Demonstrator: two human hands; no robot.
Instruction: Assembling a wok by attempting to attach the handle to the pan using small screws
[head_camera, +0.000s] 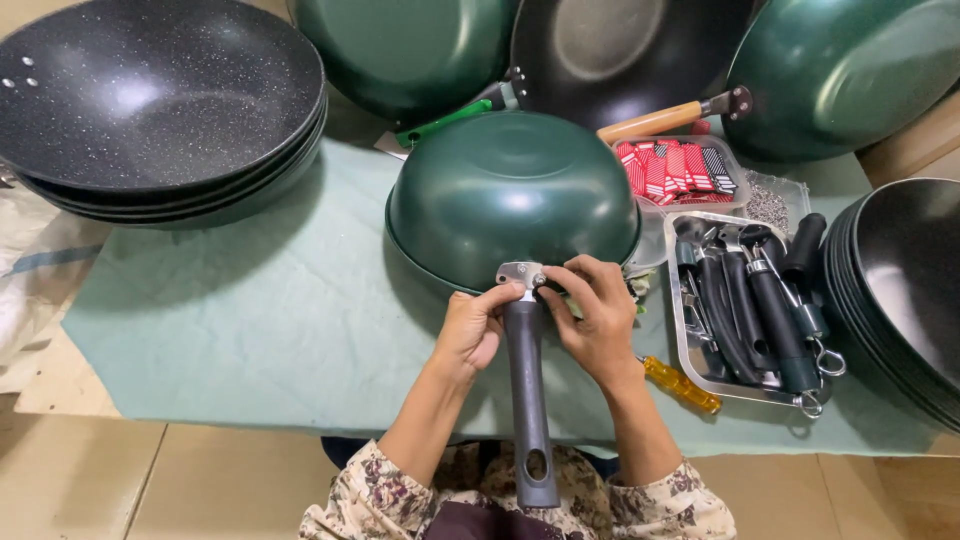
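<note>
- Gripping the metal bracket end of a long dark grey pan handle (527, 390), the left hand (470, 330) has its fingers pinched on it, while the right hand (598, 318) holds the same joint, fingers curled around it.
- The handle meets the rim of an upturned dark green wok (510, 195), which lies on the pale green cloth (240, 320) covering the surface.
- A shiny steel tray (690, 350) holds more dark handles (760, 300).
- A clear plastic tub (735, 165) contains red and black labels (672, 170).
- A yellow-handled screwdriver (682, 385) lies just beside the right wrist.
- Stacked speckled black woks (150, 95) sit at far left.
</note>
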